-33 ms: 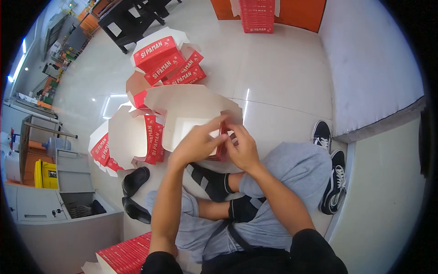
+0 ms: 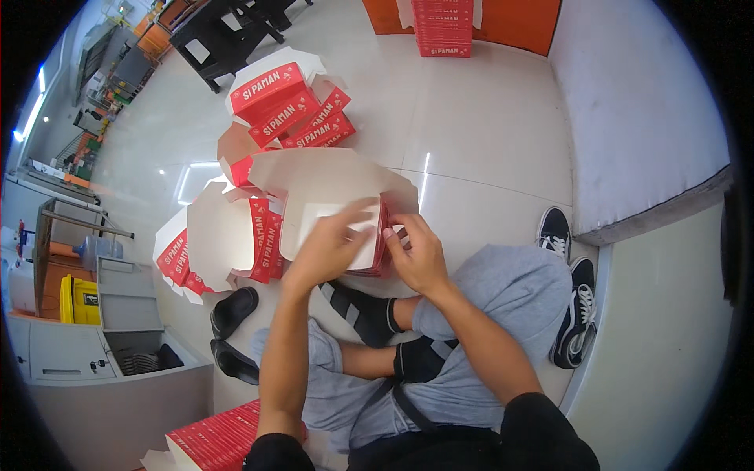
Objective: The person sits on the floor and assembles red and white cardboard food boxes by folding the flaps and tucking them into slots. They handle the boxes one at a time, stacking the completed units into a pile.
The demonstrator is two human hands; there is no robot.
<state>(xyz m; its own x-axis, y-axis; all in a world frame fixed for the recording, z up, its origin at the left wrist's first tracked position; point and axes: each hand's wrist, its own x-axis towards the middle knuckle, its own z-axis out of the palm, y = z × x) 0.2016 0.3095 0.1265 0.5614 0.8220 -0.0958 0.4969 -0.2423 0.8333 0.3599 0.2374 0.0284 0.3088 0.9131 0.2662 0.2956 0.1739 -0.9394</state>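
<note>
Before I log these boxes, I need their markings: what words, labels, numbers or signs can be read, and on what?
I won't copy wording, only say where it stands.
Grouped red-and-white boxes: large white lettering, readable.
Red stack at the top: white lettering, readable near its base.
Red stack at lower left: white lettering, too small to read.
Yellow bin: dark label, too small to read.
Box at the right hand: no readable text.

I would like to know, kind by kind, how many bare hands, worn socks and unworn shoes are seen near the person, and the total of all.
Bare hands, left hand and right hand: 2
Black fabric socks with grey patches: 2
Black slip-on shoes: 2
Black lace-up sneakers with white soles: 2
Total: 8
</note>
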